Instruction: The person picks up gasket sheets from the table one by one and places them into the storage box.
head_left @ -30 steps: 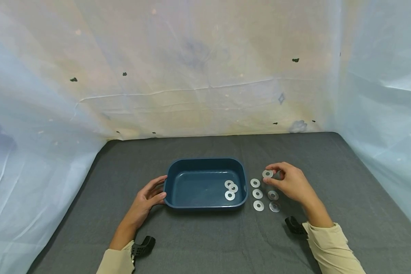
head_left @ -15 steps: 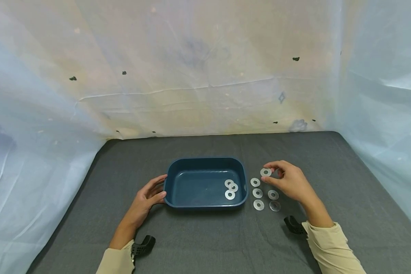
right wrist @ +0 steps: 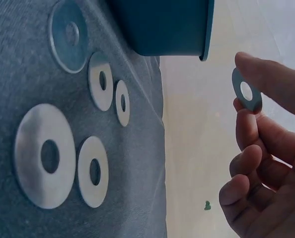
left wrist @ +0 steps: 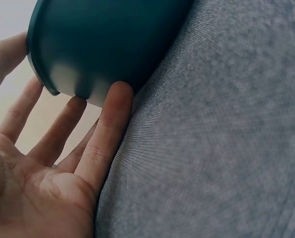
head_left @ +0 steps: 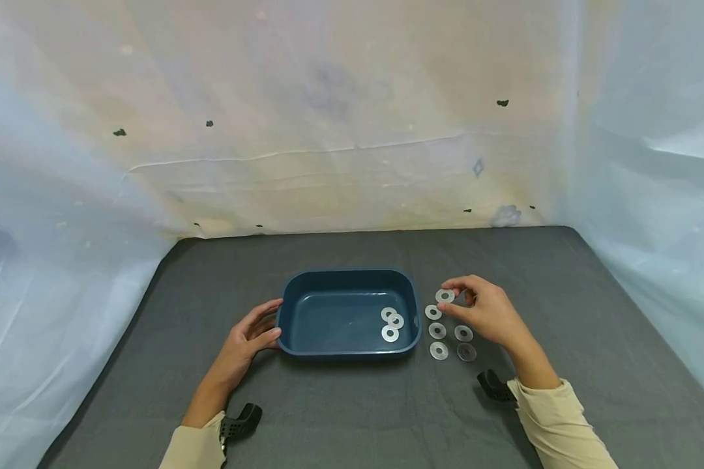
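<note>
Tray (head_left: 328, 326) on cloth (head_left: 352, 410) — we count three washers (head_left: 390, 339) inside, at right. Left hand (head_left: 243, 344) at tray's left end. Right of tray, five more washers (head_left: 431, 331): left column three, right column two — a ninth washer (head_left: 439, 296) in the right hand (head_left: 488, 312), near their far end.

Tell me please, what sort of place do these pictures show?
Probably an enclosed tabletop workspace, perhaps arranged for recording: a flat surface under grey cloth, pale patterned sheets behind it and at both sides, and a blue tray with flat washers. The wider room is hidden.
</note>
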The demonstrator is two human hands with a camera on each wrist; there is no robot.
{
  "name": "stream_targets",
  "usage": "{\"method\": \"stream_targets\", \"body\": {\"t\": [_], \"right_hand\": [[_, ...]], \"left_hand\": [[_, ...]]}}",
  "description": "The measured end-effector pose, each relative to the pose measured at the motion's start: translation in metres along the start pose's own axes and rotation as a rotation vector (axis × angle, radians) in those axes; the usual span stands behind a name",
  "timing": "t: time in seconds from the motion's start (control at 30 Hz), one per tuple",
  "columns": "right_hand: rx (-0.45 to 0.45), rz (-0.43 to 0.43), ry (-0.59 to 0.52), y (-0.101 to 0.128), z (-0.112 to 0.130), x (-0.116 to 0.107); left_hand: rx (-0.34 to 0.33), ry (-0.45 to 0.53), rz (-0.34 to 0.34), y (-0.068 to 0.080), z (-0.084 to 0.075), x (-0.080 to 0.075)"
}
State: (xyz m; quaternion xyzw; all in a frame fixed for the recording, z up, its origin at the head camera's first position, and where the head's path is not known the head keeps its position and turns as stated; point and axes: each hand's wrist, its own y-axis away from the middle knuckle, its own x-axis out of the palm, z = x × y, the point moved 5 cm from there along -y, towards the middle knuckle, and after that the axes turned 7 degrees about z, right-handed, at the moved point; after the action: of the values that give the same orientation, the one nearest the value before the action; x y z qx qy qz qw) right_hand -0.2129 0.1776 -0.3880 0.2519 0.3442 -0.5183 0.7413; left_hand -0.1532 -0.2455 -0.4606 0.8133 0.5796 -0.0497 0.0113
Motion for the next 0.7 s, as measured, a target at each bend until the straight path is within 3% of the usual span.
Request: {"method": "stream_targets", "body": {"t": [0.7], "right_hand": [[-0.077,0.072,-0.077,-0.018,0.023,0.028]], "left_hand": [[0.012,0.025,0.013,0.001,-0.003,0.000]]}}
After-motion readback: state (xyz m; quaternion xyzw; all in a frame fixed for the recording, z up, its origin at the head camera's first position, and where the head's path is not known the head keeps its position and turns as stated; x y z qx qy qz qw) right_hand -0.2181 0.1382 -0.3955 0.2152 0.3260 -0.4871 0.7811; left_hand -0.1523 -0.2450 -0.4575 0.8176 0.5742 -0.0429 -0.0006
